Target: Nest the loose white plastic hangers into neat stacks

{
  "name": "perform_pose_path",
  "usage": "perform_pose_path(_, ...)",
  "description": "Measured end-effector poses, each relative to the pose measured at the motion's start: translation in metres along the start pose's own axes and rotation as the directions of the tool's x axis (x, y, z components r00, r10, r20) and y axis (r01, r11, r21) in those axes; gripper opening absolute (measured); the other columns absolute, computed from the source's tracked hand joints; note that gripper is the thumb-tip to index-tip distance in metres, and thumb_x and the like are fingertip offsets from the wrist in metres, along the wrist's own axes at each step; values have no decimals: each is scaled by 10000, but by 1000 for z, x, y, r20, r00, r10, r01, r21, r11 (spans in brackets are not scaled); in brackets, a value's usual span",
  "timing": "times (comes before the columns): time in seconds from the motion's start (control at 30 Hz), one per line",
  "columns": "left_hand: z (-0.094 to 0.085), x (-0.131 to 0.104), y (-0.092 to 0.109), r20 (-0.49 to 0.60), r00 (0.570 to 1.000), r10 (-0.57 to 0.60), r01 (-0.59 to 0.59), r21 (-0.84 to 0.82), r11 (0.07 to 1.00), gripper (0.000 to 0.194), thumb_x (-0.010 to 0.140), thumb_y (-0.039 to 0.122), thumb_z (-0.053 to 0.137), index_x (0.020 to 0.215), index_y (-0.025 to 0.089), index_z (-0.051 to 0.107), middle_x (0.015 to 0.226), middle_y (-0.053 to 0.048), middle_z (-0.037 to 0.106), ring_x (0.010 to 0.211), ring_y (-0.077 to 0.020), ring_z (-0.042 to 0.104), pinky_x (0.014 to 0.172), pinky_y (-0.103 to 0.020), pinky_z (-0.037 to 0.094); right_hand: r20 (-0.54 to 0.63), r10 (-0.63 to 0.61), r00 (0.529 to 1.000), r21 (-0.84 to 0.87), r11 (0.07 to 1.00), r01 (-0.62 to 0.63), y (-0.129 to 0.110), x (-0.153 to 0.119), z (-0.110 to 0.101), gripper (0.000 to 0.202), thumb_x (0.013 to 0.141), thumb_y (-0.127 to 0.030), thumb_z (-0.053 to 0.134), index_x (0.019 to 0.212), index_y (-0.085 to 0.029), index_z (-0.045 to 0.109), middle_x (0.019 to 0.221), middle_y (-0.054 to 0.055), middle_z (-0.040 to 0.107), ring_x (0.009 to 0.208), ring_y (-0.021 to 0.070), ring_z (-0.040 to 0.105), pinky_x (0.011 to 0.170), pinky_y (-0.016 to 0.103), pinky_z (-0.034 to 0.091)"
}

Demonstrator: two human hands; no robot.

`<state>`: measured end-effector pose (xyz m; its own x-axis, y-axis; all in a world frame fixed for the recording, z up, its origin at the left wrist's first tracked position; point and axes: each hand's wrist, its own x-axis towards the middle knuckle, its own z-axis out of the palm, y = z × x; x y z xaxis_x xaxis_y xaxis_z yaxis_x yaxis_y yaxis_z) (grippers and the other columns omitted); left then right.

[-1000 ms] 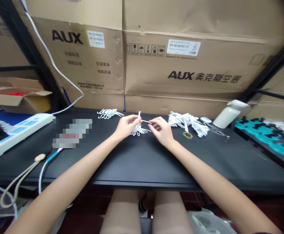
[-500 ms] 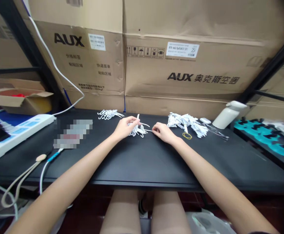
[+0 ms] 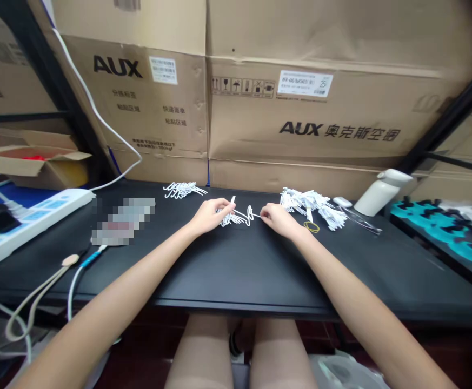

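My left hand (image 3: 215, 214) is closed on a small bundle of white hooked pieces (image 3: 231, 219) near the middle of the black table (image 3: 236, 270). To its right, my right hand (image 3: 275, 217) pinches the end of a thin white piece (image 3: 250, 216), whose bent part lies between the hands. A pile of white hooked pieces (image 3: 183, 189) rests behind and left of my left hand. Just right of my right hand is a larger heap of white pieces (image 3: 314, 206), with a yellow band (image 3: 312, 227) in front of it.
At the right are a white bottle (image 3: 381, 192), glasses (image 3: 363, 222) and a tray with teal parts (image 3: 438, 229). A power strip (image 3: 37, 221), a blurred-out object (image 3: 126, 222) and cables lie left. Cardboard boxes (image 3: 244, 140) stand behind the table.
My right hand has moved slightly right, drawing the thin white piece away from the bundle; its bent part now shows in the gap. My left hand stays on the bundle.
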<state>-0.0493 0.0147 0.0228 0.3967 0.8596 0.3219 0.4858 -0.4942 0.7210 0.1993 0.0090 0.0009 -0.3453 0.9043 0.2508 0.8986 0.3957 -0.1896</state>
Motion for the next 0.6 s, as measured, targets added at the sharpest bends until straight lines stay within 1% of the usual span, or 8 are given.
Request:
perform_pose_path(0.07,-1,0,0,-6,1000,11,-11,-1,1000,429,847,554,475,866,185,693,889,-41,740,764,-189,647,769,-278,463,-44,21,999,-1,1000,-21,6,1,-1,141,831,-89,506,780,-141,628,811,75,601,727,163,561,703,262,424)
perform_pose_path(0.13,-2,0,-1,-16,1000,25,-25,1,1000,435,850,554,468,857,185,697,897,-42,734,782,-190,642,778,-278,461,-127,32,991,34,999,-28,11,1,-3,130,843,-99,494,787,-138,605,805,75,589,720,165,557,704,272,433)
perform_pose_path(0.2,-2,0,-1,-26,999,38,-37,8,999,436,852,553,465,859,187,702,908,-41,728,805,-191,638,782,-274,458,-209,4,978,107,994,19,13,2,-5,117,856,-121,488,797,-146,586,804,64,576,704,158,552,689,270,442)
perform_pose_path(0.27,-2,0,-1,-37,998,49,-49,18,999,438,850,555,468,878,188,705,920,-39,723,827,-195,635,784,-271,455,-258,-62,964,174,979,109,11,2,-7,106,866,-148,488,804,-161,573,803,49,564,688,149,543,674,266,446)
perform_pose_path(0.33,-2,0,-1,-45,997,66,-65,25,998,437,849,552,473,898,186,705,924,-39,718,842,-198,632,787,-271,451,-276,-132,952,212,958,194,3,1,-9,102,875,-172,489,815,-169,570,805,41,557,681,144,536,666,266,445)
perform_pose_path(0.4,-1,1,-1,-53,995,83,-82,19,996,431,846,546,483,904,182,706,914,-42,716,838,-200,630,781,-272,451,-284,-178,942,231,941,247,-7,-1,-10,109,886,-188,484,826,-171,574,815,42,559,698,145,536,677,269,444)
perform_pose_path(0.5,1,2,-2,-54,993,101,-101,-5,995,428,833,544,508,924,176,706,923,-54,713,819,-200,629,764,-274,457,-289,-203,936,263,923,281,-24,-5,-10,133,899,-205,476,835,-174,588,828,47,569,731,146,543,699,269,449)
perform_pose_path(0.6,2,3,-3,-53,993,109,-110,-24,994,428,822,546,523,934,178,711,944,-61,711,820,-202,628,768,-276,461,-291,-199,936,314,904,289,-35,-7,-8,143,897,-229,493,826,-179,606,805,42,577,718,145,548,695,271,460)
